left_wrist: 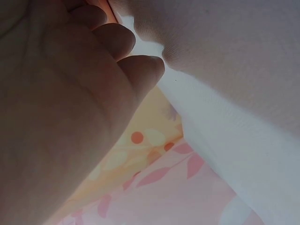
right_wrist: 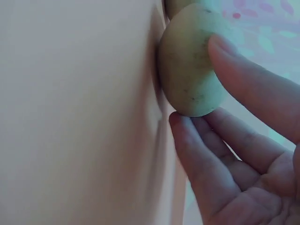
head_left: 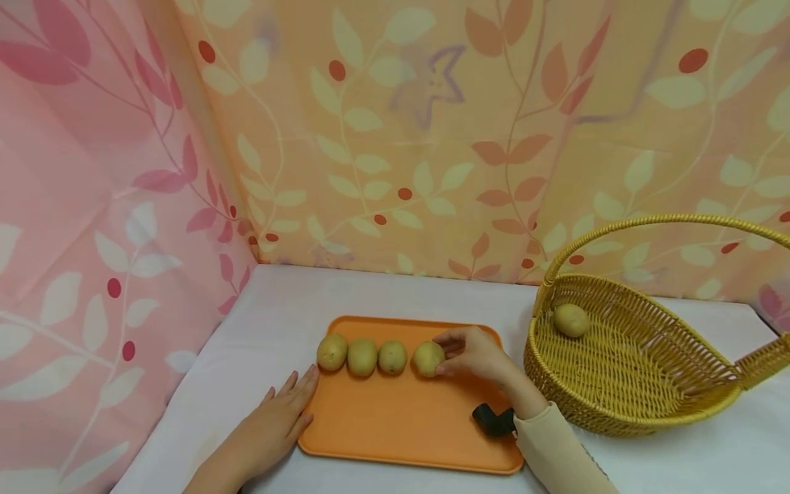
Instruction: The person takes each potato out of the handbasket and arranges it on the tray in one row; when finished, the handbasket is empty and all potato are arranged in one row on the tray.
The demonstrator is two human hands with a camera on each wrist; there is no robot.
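Observation:
On the orange tray (head_left: 401,425) three potatoes stand side by side in a row near the far edge; the middle one (head_left: 362,357) sits between its neighbours. My right hand (head_left: 475,353) pinches another potato (head_left: 428,359) at the right end of this row, a small gap from the rest. In the right wrist view the thumb lies along one side of that potato (right_wrist: 190,65) and the fingertips meet its end, low over the tray. My left hand (head_left: 280,415) lies flat with fingers extended, fingertips right at the tray's left edge.
A yellow wicker basket (head_left: 586,405) with a tall handle stands right of the tray, one potato (head_left: 571,320) inside it. A black object (head_left: 494,420) shows beside the right wrist, over the tray. Patterned cloth (head_left: 370,137) hangs behind the white table (head_left: 290,291).

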